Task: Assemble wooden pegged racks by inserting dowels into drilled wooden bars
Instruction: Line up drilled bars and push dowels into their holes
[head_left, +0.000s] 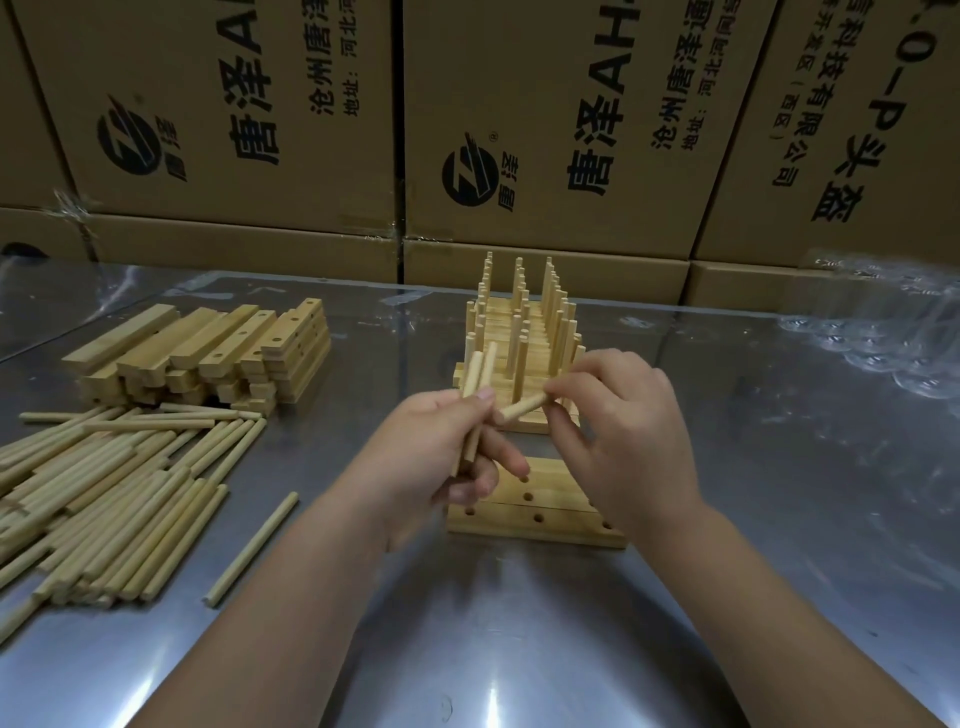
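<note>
The left hand (436, 452) grips two dowels (478, 374) upright above the drilled bars (550, 512) on the table (519, 623). The right hand (623, 431) pinches one dowel (522, 408) just beside them. Pegged racks (524, 332) stand behind, and a dowel pile (114, 493) lies to the left.

Bare table (519, 623) lies open in front of the drilled bars (556, 493) and to their right. Upright pegged racks (524, 332) stand just behind them; the dowel pile (114, 499) and stacked bars (208, 358) crowd the left; cardboard boxes (545, 156) wall off the back.
</note>
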